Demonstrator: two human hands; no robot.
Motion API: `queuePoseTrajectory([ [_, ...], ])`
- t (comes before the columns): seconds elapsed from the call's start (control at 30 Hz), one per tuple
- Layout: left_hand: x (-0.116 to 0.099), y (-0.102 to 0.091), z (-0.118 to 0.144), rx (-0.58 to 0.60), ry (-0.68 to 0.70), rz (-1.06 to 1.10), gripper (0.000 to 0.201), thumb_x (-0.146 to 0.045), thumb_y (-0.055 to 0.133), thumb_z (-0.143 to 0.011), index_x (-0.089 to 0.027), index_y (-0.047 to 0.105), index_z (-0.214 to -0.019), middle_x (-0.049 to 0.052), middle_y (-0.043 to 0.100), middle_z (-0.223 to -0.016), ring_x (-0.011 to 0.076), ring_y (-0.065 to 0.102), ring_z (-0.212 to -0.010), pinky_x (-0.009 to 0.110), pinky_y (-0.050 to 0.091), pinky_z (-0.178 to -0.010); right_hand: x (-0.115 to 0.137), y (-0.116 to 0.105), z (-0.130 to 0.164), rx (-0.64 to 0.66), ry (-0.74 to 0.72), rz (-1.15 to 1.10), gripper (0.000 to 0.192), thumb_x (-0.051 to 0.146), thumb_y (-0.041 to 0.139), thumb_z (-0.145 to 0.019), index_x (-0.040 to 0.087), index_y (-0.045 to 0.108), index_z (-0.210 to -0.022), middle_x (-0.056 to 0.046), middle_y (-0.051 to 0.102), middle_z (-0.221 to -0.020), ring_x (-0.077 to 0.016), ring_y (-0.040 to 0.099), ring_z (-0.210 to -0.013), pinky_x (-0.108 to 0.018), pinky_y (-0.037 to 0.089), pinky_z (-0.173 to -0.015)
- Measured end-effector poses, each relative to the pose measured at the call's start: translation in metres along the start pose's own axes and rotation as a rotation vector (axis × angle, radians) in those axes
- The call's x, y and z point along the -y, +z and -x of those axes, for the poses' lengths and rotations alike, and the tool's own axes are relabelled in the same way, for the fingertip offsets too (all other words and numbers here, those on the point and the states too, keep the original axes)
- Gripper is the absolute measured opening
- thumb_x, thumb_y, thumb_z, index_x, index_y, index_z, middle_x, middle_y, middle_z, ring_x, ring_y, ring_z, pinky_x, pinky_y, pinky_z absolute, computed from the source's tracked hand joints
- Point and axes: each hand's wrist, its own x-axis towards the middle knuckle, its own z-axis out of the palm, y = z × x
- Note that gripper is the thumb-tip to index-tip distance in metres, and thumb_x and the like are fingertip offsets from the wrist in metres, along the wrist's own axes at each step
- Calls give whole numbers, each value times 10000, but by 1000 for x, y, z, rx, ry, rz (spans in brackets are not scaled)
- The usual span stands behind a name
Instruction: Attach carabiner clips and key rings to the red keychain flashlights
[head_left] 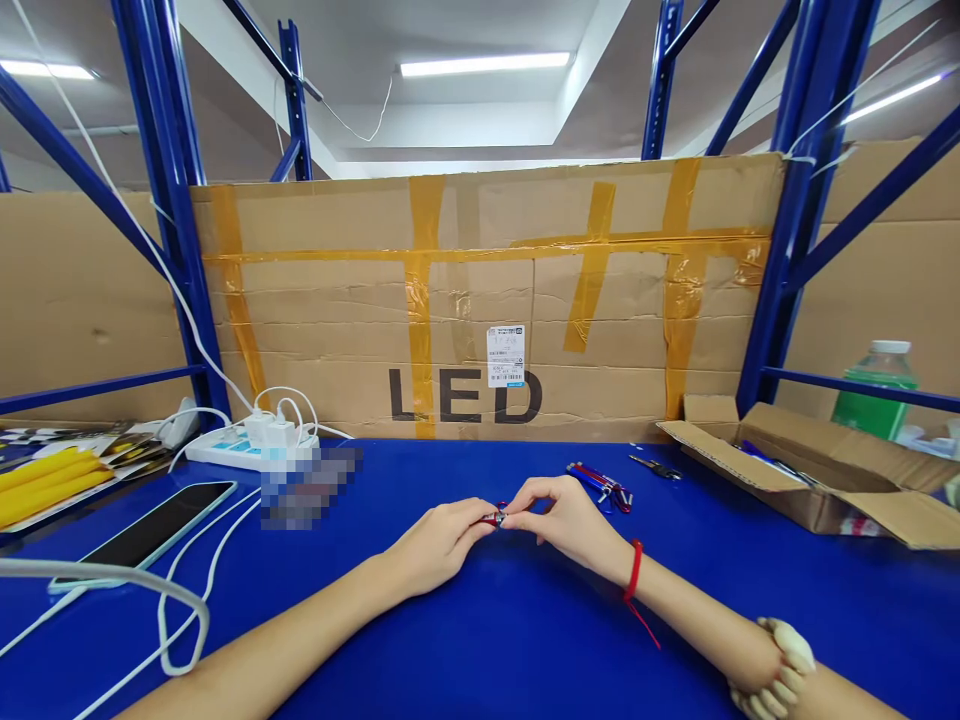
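**A:** Far left first, 9 o'clock: yellow strips (46,485) on printed sheets, then a phone (146,533) face up w/ white cables (180,610) looping past it. Power strip (251,447) w/ chargers at 10.

**B:** Hands?

**A:** Dead centre on the blue table (480,640). Left hand (437,540) comes in from 7, right hand (564,520) from 5, fingertips meeting. Between them a small red-and-metal part (498,518). Both pinched shut on it, one per end.

**B:** Axis?

**A:** Approx 9-to-3, across the view. Part's tiny, can't tell what it is. Neither hand nearer; both touching it. Held just above the table or resting on it, can't say which.

**B:** Anything in the way?

**A:** No. Bare table round the grip. Nearest stuff is at 1 o'clock of the right hand: bundle of red/blue hex-key-like tools (600,482), near but apart. Small dark tool (656,467) just beyond that.

**B:** Further right?

**A:** Open cardboard box (817,485) at 2–3, flaps out, green bottle (876,392) behind it. Big taped "LED" carton (487,300) at 12 as backstop. Red cord (634,572) on right wrist, bead bracelet (776,668) further up the arm.
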Motion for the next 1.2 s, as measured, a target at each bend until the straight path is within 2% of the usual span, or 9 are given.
queuePoseTrajectory([
  [0.1, -4, 1, 1, 4, 9, 31, 232, -214, 336, -927, -185, 560, -983, 22, 628, -933, 129, 577, -821, 222, 440, -770, -2, -1, 0, 51, 87, -89, 256, 364, 763, -569, 130, 687, -642, -33, 647, -608, -102, 525, -474, -188, 426, -366],
  [0.23, -8, 2, 2, 12, 10, 46, 235, -209, 333, -925, -184, 562, -977, 22, 631, -933, 129, 580, -830, 214, 439, -767, -1, -1, 1, 79, 106, -135, 260, 355, 779, -538, 130, 679, -623, -21, 631, -573, -101, 538, -482, -174, 431, -367],
  [0.37, -8, 5, 4, 22, 7, 18, 240, -228, 324, -928, -189, 556, -974, 22, 629, -916, 129, 583, -805, 214, 443, -746, -1, -3, 1, 92, 137, -108, 261, 355, 779, -529, 129, 663, -592, -5, 602, -520, -84, 514, -415, -167, 406, -355],
  [0.47, -7, 8, 5, 62, 22, -41, 247, -239, 314, -929, -186, 551, -972, 33, 626, -915, 144, 588, -800, 230, 448, -733, -4, -6, 1, 178, 120, -40, 259, 371, 762, -555, 136, 654, -571, 16, 570, -486, -57, 452, -336, -158, 343, -320],
  [0.6, -6, 10, 7, 94, 38, -80, 250, -248, 303, -933, -191, 543, -977, 38, 624, -940, 152, 593, -820, 236, 447, -732, -5, -10, 4, 291, 4, 57, 244, 382, 679, -684, 153, 661, -603, 17, 567, -536, -54, 462, -340, -157, 332, -340],
  [0.8, -6, 11, 8, 103, 64, -113, 238, -228, 306, -930, -193, 539, -964, 31, 622, -900, 148, 595, -785, 227, 442, -702, 4, -14, 8, 420, -323, 357, 318, 358, 468, -875, 169, 664, -709, -14, 592, -639, -74, 512, -442, -178, 409, -482],
  [0.97, -7, 10, 7, 109, 37, -148, 243, -218, 299, -929, -177, 539, -934, 39, 622, -887, 158, 594, -772, 238, 441, -683, 6, -10, 11, 361, -454, 512, 305, 243, 429, -893, 162, 642, -690, -33, 614, -619, -125, 557, -565, -215, 403, -568],
  [1.1, -9, 9, 7, 97, 52, -197, 246, -202, 306, -919, -170, 549, -896, 43, 612, -828, 161, 580, -728, 243, 437, -652, 5, -5, 13, 336, -407, 454, 309, 257, 433, -881, 156, 624, -659, -44, 621, -639, -128, 561, -587, -222, 412, -582],
  [1.2, -9, 9, 7, 73, 78, -196, 265, -197, 297, -922, -168, 560, -909, 51, 613, -829, 167, 576, -752, 251, 442, -683, 6, -1, 14, 380, -170, 262, 360, 327, 408, -881, 152, 600, -631, -4, 531, -498, -95, 507, -439, -192, 395, -461],
])
